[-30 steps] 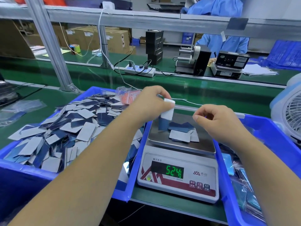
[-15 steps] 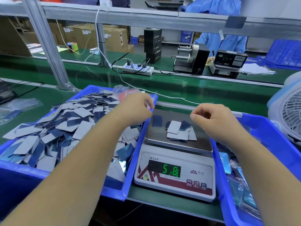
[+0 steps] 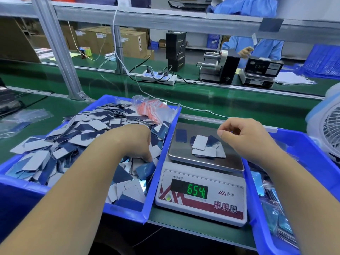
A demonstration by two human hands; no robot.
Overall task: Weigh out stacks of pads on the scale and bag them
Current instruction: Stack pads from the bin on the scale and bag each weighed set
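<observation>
Nearest me, one white scale [image 3: 200, 197] sits on the green table [image 3: 202, 230] between two blue plastic bins, its green digits reading 654. On its brushed steel pan [image 3: 230, 162] lies a loose heap of about six thin rectangular pads [image 3: 206, 146] with rounded corners, grey on one face and dark blue on the other, and one dark pad [image 3: 181, 135] apart at the pan's left. The left hand [image 3: 136, 142] is down in the left bin [image 3: 128, 210], fingers curled into the far larger pile of pads [image 3: 73, 144]; whether it grips any I cannot tell. The right hand [image 3: 244, 137] hovers over the pan's right edge, loosely curled, holding nothing. The right bin [image 3: 261, 218] holds shiny bagged pads. Behind the pile, one bundle of clear bags [image 3: 156, 109] with red strips.
</observation>
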